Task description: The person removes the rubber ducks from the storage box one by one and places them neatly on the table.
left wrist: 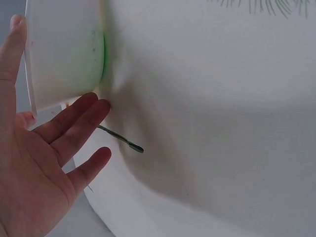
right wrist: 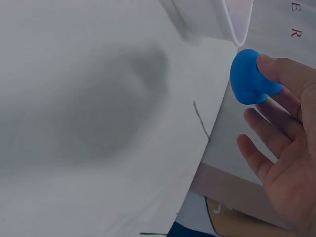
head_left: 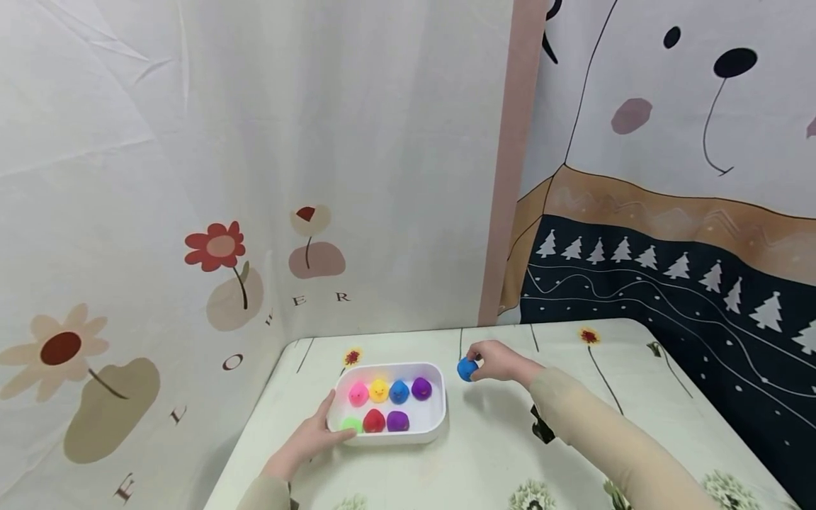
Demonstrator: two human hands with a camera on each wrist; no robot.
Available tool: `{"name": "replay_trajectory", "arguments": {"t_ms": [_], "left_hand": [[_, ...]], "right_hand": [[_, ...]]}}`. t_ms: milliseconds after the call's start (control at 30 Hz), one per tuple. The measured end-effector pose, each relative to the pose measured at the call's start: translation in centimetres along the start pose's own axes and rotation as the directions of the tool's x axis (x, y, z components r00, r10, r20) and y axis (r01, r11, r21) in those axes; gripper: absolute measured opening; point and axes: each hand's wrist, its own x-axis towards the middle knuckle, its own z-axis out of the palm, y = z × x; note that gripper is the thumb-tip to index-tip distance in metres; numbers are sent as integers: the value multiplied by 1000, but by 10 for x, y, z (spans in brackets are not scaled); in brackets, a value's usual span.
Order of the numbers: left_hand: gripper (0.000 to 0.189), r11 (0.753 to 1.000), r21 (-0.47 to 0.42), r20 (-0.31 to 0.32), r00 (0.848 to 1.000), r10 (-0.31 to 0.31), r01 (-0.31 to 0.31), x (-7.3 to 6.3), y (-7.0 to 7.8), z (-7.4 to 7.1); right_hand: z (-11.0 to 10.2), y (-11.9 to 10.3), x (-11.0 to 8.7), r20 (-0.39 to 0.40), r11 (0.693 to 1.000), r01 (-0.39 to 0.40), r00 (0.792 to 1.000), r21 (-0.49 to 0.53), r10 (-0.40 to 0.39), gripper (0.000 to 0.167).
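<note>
In the head view, a white tray [head_left: 433,416] holds several small rubber ducks. A pink one [head_left: 358,394], a yellow one [head_left: 379,390], a blue one [head_left: 399,392] and a purple one [head_left: 421,388] line its far side. Nearer sit a green one [head_left: 352,423], a red one [head_left: 374,421] and another purple one [head_left: 398,421]. My left hand [head_left: 312,435] holds the tray's left end, thumb at the near rim and fingers against the outer wall. Right of the tray, my right hand [head_left: 500,361] pinches a blue rubber duck [right wrist: 244,78] above the table.
The tray stands on a table [head_left: 484,453] covered with a flower-print cloth. Behind and to the left hangs a pale curtain [head_left: 395,177] with printed flowers and letters. A bear-print cloth [head_left: 669,283] hangs at the right. Under the right forearm lies a small black shape [head_left: 542,428].
</note>
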Motion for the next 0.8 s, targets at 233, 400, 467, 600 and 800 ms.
{"name": "replay_trajectory", "arguments": {"t_ms": [233, 400, 467, 600, 800], "left_hand": [[112, 999, 10, -6, 999, 41, -41, 1, -2, 0], [112, 999, 3, -10, 999, 50, -50, 0, -2, 0], [112, 999, 4, -14, 999, 47, -47, 0, -3, 0], [111, 999, -2, -15, 999, 44, -44, -1, -3, 0], [111, 999, -23, -16, 999, 42, -42, -2, -4, 0]], "right_hand": [[5, 13, -3, -20, 997, -53, 998, 50, 54, 24], [12, 25, -2, -30, 997, -58, 998, 57, 59, 24], [15, 28, -1, -37, 997, -54, 998, 63, 57, 24], [19, 32, -2, -56, 995, -49, 997, 82, 53, 25], [28, 41, -4, -86, 990, -38, 995, 135, 50, 26]]}}
